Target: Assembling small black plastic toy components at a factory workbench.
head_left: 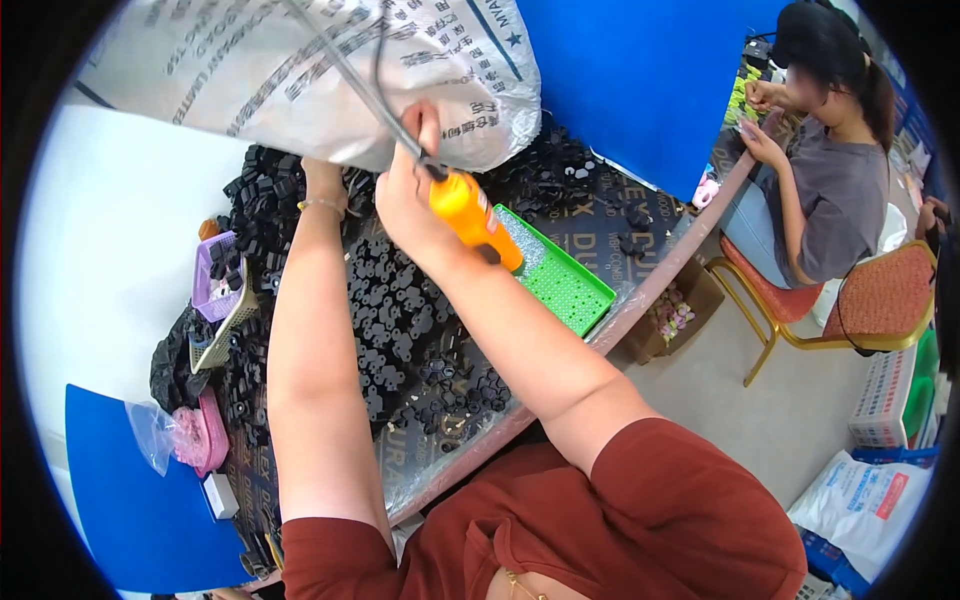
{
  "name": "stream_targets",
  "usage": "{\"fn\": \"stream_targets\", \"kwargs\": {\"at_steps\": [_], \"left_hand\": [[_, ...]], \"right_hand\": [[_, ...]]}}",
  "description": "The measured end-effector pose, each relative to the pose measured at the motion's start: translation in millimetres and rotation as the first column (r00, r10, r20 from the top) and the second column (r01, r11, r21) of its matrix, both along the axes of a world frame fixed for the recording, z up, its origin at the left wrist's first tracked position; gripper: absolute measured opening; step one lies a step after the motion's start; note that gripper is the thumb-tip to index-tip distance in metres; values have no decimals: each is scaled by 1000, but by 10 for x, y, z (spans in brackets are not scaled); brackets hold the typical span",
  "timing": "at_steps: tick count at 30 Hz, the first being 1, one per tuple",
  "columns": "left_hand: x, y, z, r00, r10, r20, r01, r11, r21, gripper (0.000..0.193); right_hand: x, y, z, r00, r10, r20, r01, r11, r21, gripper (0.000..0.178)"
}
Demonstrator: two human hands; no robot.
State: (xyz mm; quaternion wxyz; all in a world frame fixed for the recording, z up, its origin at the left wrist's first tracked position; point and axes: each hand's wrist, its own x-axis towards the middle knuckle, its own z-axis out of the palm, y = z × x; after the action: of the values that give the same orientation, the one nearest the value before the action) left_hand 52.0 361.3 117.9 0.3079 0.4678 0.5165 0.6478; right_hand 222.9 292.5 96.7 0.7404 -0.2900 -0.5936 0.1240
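Note:
A white woven sack (270,85) with dark print hangs over the far part of the table, above a heap of black plastic parts (265,185). My right hand (400,195) is closed at the sack's lower edge, its fingers partly blurred. In front of that hand hangs an orange-yellow electric screwdriver (475,215) on a metal rod and cable. My left hand (322,180) reaches to the heap under the sack, where its fingers are hidden. Many flat black pieces (385,320) lie spread between my forearms.
A green perforated tray (570,290) with small silvery pieces sits right of my right forearm. Purple (212,275) and pink (212,430) baskets stand on the left. Blue panels (640,80) border the table. At the right a person (830,170) sits working on a red chair.

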Motion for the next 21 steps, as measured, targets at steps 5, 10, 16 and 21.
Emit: {"fn": "stream_targets", "kwargs": {"at_steps": [5, 10, 16, 21], "left_hand": [[-13, -250, 117, 1000, 18, -1, -17, 991, 135, 70], [137, -181, 237, 1000, -6, -24, 9, 994, 111, 85], [185, -261, 396, 992, -123, 20, 117, 973, 197, 71], [12, -490, 396, 989, -139, -54, 146, 971, 188, 61]], "right_hand": [[154, -187, 524, 971, 235, 41, -215, 937, -277, 67], [162, -36, 748, 999, 44, -7, -44, 998, -39, 66], [160, 24, 824, 979, 116, 171, -122, 992, 27, 61], [50, -225, 876, 974, 199, 106, -200, 980, -7, 62]]}}
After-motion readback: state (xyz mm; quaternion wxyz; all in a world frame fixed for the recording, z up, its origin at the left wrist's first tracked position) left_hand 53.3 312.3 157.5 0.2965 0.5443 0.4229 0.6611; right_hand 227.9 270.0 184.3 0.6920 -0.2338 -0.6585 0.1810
